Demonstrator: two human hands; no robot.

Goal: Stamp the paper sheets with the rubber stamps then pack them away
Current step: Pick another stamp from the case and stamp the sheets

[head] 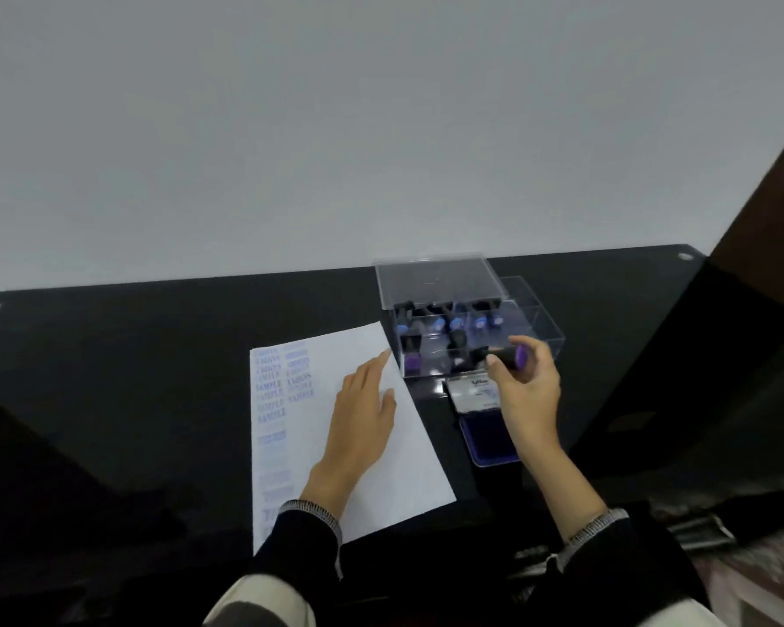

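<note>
A white paper sheet (408,450) lies on the black table (155,355), with several blue stamp marks down its left side. My left hand (363,409) rests flat on the sheet, fingers straight. My right hand (528,386) grips a rubber stamp (510,356) with a black handle and purple end, held sideways just in front of the clear plastic box (548,330). The box holds several more stamps, and its lid stands open at the back. An open blue ink pad (487,434) lies under my right hand, partly hidden by it.
A grey wall rises right behind the table's far edge. A dark brown surface (770,210) stands at the right. The box sits close to the sheet's top right corner, and the ink pad lies just right of the sheet.
</note>
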